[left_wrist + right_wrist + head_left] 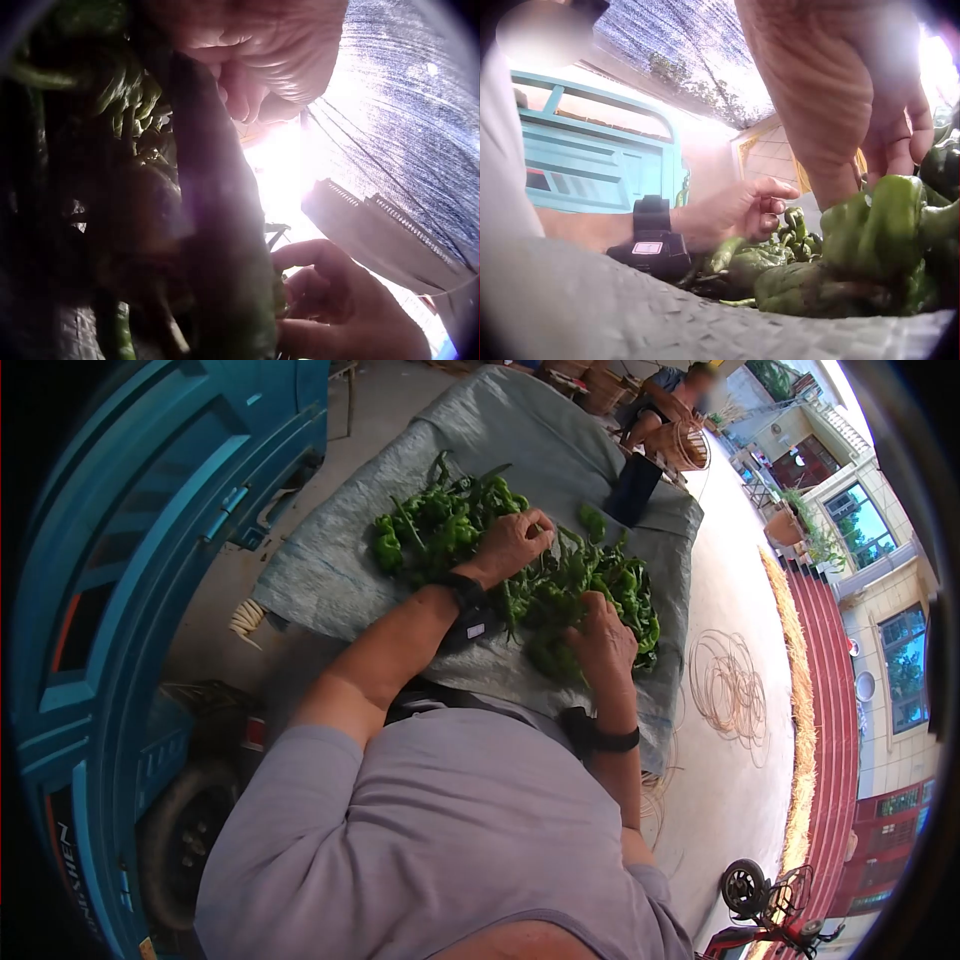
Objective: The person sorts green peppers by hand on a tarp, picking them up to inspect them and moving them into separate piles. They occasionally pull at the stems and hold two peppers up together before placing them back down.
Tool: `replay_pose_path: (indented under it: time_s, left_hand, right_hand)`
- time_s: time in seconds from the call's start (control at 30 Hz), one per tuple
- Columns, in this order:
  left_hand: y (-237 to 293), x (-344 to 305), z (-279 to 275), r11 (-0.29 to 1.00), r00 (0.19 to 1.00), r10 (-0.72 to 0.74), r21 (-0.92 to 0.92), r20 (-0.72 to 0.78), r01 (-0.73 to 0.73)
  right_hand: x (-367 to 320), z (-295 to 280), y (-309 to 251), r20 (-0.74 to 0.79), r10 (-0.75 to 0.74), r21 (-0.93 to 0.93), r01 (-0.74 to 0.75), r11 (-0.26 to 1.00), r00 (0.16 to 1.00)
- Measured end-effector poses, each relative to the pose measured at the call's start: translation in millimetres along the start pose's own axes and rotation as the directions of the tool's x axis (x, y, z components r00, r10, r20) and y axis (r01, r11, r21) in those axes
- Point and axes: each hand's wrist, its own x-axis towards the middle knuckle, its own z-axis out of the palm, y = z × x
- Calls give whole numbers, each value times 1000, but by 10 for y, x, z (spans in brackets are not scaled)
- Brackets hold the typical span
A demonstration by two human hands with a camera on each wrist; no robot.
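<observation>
Green peppers [440, 525] lie heaped in two joined piles on a grey woven sheet [340, 565]. Above the middle of the heap, the left hand [512, 545] has its fingers curled, and nothing shows in them in the right wrist view, where this hand [731, 214] is over smaller peppers. The right hand [605, 640] reaches down into the right part of the heap. In the left wrist view its fingers [341, 300] bend round a bit of green, largely hidden. A large pepper [877, 229] stands below the right hand [832, 90] in the right wrist view.
A blue vehicle door [150, 540] stands at the left. Beyond the sheet, a seated person [672, 405] has a basket [685, 448]. A dark object [634, 488] lies on the sheet's far edge. Coiled strips [728, 685] lie on the ground at the right.
</observation>
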Motion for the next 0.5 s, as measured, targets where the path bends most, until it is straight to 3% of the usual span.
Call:
replay_pose_path:
  time_s: [0.1, 0.2, 0.23, 0.37, 0.4, 0.5]
  left_hand:
    - [-4, -10, 14, 997, 1000, -17, -76, 26, 19]
    - [-38, -4, 25, 992, 998, 21, -123, 57, -14]
    - [-15, -14, 21, 983, 997, -10, -184, 71, 22]
    - [172, -54, -70, 920, 984, -106, -362, 145, 153]
    - [212, -39, -104, 905, 980, -117, -388, 162, 173]
    - [111, -30, -101, 995, 991, 38, -95, 126, -26]
  right_hand:
    - [79, -80, 128, 40, 149, 421, -151, 894, 988]
    - [121, -129, 204, -123, 172, 778, -12, 628, 977]
    - [140, -111, 169, -193, 182, 815, 54, 577, 964]
    - [118, -108, -157, -190, 83, 734, 85, 673, 978]
    - [128, -51, -172, -181, -18, 687, 139, 713, 983]
    - [171, 94, -169, -163, -252, 565, 300, 768, 954]
